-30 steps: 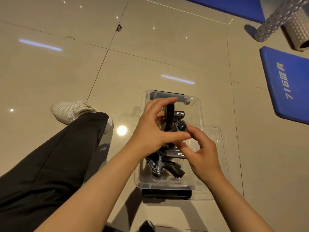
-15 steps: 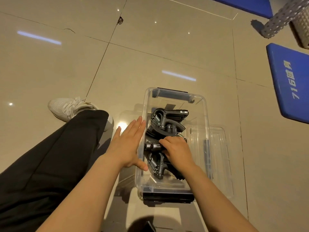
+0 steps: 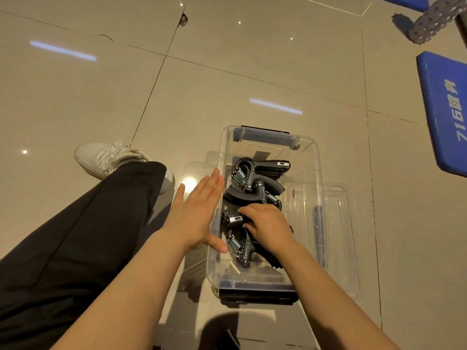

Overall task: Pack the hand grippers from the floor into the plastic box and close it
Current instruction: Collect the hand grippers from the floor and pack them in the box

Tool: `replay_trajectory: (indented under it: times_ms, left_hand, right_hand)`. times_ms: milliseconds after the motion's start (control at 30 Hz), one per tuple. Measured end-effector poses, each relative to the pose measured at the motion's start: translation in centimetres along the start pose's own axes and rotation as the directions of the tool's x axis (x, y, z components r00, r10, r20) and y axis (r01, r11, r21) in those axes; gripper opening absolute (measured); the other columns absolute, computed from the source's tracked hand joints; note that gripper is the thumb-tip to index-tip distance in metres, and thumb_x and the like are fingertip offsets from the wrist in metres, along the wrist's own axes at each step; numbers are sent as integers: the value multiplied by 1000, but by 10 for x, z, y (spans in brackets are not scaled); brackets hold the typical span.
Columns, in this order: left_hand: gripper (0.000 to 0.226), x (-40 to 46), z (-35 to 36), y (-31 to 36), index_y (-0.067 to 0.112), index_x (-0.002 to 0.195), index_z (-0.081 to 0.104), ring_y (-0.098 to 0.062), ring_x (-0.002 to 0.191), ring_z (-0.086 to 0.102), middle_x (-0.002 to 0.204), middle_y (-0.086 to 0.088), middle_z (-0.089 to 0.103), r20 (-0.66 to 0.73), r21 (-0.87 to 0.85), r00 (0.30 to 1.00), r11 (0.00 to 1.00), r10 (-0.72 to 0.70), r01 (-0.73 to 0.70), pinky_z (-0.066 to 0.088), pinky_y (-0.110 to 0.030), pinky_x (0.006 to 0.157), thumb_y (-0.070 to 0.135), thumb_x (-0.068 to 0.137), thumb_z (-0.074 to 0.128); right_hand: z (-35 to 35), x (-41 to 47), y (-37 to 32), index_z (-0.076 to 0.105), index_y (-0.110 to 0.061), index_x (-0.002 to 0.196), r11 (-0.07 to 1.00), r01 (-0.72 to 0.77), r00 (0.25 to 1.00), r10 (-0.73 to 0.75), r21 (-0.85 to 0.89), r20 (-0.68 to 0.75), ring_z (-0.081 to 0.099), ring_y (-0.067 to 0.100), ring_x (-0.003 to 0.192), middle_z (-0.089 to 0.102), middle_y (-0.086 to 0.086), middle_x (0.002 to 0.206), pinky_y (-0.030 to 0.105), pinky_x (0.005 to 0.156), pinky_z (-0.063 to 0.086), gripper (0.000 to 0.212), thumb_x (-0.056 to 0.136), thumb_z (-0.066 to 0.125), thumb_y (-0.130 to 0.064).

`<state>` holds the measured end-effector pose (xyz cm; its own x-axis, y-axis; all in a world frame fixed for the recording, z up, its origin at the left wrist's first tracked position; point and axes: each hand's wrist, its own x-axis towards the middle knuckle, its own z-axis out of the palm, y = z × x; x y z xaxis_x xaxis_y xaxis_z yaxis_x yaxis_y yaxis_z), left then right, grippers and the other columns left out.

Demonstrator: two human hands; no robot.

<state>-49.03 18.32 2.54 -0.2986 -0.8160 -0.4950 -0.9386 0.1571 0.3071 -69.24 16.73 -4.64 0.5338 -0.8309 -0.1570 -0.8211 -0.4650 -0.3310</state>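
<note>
Inside plastic box [image 3: 319, 173], hand grippers [image 3: 255, 180] under right hand [image 3: 269, 227].

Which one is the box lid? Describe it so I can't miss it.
Find the clear plastic box holding black hand grippers. The lid lies flat on the floor against the box's right side: a shallow, empty clear tray, unlike the deep box.

Clear plastic box [image 3: 307, 157] open on the tiled floor [image 3: 227, 72], black latches at near and far ends. Inside, several black hand grippers [image 3: 255, 178] with steel springs, heaped along the left half. Left hand [image 3: 194, 215] flat, fingers straight, against the outer left wall, thumb over the rim. Right hand [image 3: 267, 226] down in the box, fingers curled on a gripper. Transparent lid [image 3: 338, 223] lying just right of the box. White sneaker [image 3: 106, 157] and black trouser leg [image 3: 75, 236] at left; blue mat [image 3: 444, 109] at far right.
</note>
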Motion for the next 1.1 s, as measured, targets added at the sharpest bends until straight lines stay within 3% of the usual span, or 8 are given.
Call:
replay_trajectory:
  times_ms: [367, 533, 633, 700, 800, 1000, 1100]
  left_hand:
    - [140, 0, 0, 0, 21, 142, -29, -14, 142, -21, 137, 9, -44, -2, -23, 1000, 1000, 4, -4, -8, -46, 112, 71, 54, 68]
    - [141, -1, 1, -1, 22, 142, -29, -14, 142, -20, 137, 10, -44, -14, -59, 1000, 998, 12, -13, -4, -45, 114, 69, 54, 70]
    - [140, -1, 2, -2, 22, 143, -28, -14, 142, -20, 137, 10, -44, -14, -65, 1000, 998, 20, -21, -1, -44, 115, 69, 56, 70]
    - [139, -1, 3, -2, 22, 142, -28, -14, 142, -19, 138, 10, -43, -19, -68, 1000, 997, 24, -26, -1, -44, 115, 69, 56, 70]
    - [138, -1, 4, -4, 23, 141, -30, -15, 142, -19, 139, 10, -43, -22, -64, 999, 998, 29, -31, 0, -44, 115, 69, 56, 69]
    - [136, 1, 5, -5, 25, 132, -36, -15, 142, -20, 138, 10, -45, -18, -73, 1000, 997, 25, -27, 1, -44, 115, 71, 56, 68]
    - [136, -1, 3, -5, 24, 136, -34, -17, 142, -22, 144, 7, -40, -25, -30, 1000, 999, 14, -15, 1, -46, 115, 74, 58, 64]
  right_hand:
    - [9, 4, -9, 66, -15, 105, 998, -19, 999, 17, -54, -34, 65, 28, 80, 68, 4, 89, 39, 73, 50, 31, 75, 74, -21]
    - [10, 0, -10, 65, -15, 110, 996, -56, 996, 51, -73, -77, 64, 28, 90, 67, 4, 98, 41, 80, 48, 38, 74, 76, -22]
    - [11, -10, -14, 57, -18, 125, 992, -116, 974, 102, -56, -204, 54, 27, 115, 58, 5, 123, 44, 95, 42, 58, 73, 75, -37]
    - [8, -11, -13, 38, -23, 142, 986, -167, 975, 167, 6, -149, 33, 26, 135, 41, 6, 144, 48, 109, 27, 76, 77, 66, -52]
    - [5, 2, -13, 15, -32, 149, 963, -266, 963, 263, 46, 55, 5, 24, 145, 14, 0, 157, 52, 116, 9, 86, 80, 53, -66]
    - [16, 4, -26, 14, -34, 149, 893, -409, 912, 393, 186, 116, -13, 18, 144, 7, -4, 158, 55, 115, 0, 76, 86, 47, -62]
    - [8, 7, -28, 17, -34, 148, 876, -448, 891, 422, 179, 166, -11, 18, 145, 7, -5, 158, 56, 114, -1, 75, 85, 47, -63]
